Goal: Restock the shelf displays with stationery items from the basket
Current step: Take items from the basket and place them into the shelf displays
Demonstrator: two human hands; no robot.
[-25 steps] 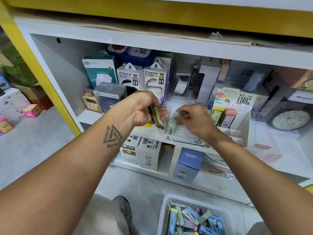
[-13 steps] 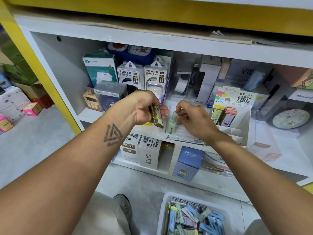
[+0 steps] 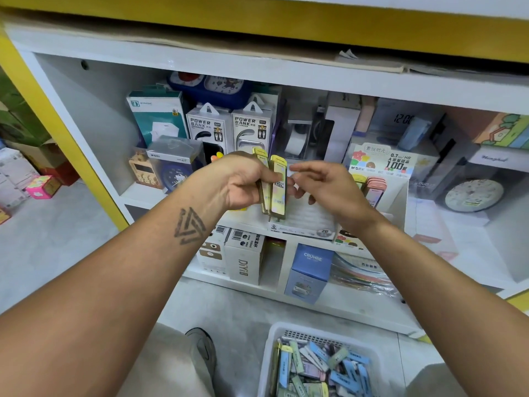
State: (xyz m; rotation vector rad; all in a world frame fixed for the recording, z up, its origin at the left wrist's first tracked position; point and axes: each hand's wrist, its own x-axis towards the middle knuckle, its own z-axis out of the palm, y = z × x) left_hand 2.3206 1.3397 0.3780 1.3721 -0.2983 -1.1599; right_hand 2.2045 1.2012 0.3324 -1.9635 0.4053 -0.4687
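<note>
My left hand point(image 3: 243, 181) grips a few yellow pencil-lead cases point(image 3: 276, 186), held upright in front of the shelf. My right hand point(image 3: 329, 187) hovers just right of them with fingers spread, its fingertips close to the front case; it holds nothing. Behind the hands stands a white cardboard display box point(image 3: 309, 222) with a 2B label, and to its right a display stand point(image 3: 383, 164) with yellow and pink cases in it. The white basket point(image 3: 270, 348) on the floor at the bottom holds several blue, green and pink cases.
The white shelf point(image 3: 160, 193) carries power bank boxes point(image 3: 209, 127), clocks point(image 3: 469, 196) and a tape dispenser. The lower shelf holds white boxes and a blue CRUHRE box point(image 3: 310, 270). A yellow frame post point(image 3: 57, 133) stands at left. My shoe point(image 3: 204, 345) rests beside the basket.
My left hand turned the yellow cases upright and lifted them. My right hand let go of the green case it was setting in the display box and opened toward the yellow ones.
</note>
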